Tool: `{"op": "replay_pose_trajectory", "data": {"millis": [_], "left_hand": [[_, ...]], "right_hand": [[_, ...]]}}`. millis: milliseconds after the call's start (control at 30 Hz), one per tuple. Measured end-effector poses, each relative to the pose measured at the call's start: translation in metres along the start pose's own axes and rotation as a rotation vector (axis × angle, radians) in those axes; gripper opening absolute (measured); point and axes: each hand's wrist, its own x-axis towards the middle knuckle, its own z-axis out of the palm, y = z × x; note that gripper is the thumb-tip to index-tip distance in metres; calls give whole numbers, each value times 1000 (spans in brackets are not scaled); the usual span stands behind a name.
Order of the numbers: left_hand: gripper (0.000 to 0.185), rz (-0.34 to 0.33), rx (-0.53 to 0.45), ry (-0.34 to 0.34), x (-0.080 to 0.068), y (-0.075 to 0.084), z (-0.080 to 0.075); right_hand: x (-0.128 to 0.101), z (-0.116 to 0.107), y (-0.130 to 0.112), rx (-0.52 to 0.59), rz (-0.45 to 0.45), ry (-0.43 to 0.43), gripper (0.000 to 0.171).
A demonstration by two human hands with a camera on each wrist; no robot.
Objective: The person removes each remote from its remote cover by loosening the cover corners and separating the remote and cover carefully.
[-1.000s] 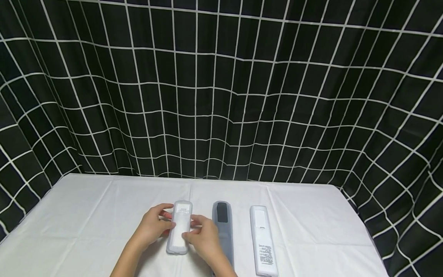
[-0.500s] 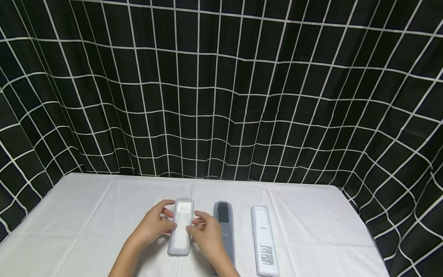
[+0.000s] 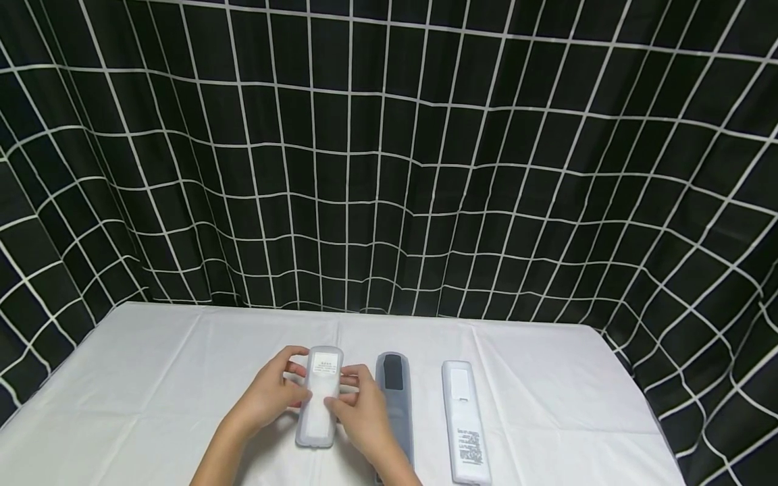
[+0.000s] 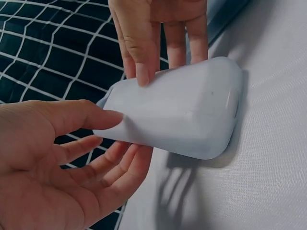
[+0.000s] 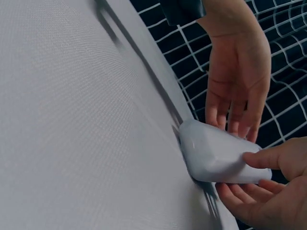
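A white remote control (image 3: 319, 398) in a translucent sleeve lies back side up between both hands, a printed label near its far end. My left hand (image 3: 267, 391) holds its left edge, thumb on top and fingers below. From the opposite edge my right hand (image 3: 367, 413) pinches it, thumb on the back face and fingers along the side. In the left wrist view the near end of the remote (image 4: 177, 110) is close over the cloth, while its far end is raised. The right wrist view shows the same remote (image 5: 216, 153) tilted, its button side hidden.
Right of the hands lies a grey-sleeved remote (image 3: 396, 405), partly covered by the right forearm. Further right is another white remote (image 3: 464, 422), back side up with printed text. A white cloth (image 3: 182, 391) covers the table; a black grid-patterned curtain (image 3: 365, 169) surrounds it.
The remote's far end has risen slightly, tilting it up. My right hand has shifted a little away from me, its thumb moving up along the remote's back. The left hand keeps its hold.
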Motion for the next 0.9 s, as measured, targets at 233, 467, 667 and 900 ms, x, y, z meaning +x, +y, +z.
{"op": "replay_pose_trajectory", "data": {"millis": [233, 467, 667, 900], "left_hand": [[50, 18, 4, 61, -1, 6, 0], [36, 58, -30, 105, -2, 14, 0], [30, 62, -29, 118, -5, 19, -1], [29, 90, -51, 110, -7, 24, -2]], "right_hand": [[0, -2, -2, 27, -29, 32, 56], [0, -5, -10, -13, -44, 45, 55], [-2, -6, -14, -57, -58, 61, 51], [-4, -5, -17, -71, -115, 97, 43]]}}
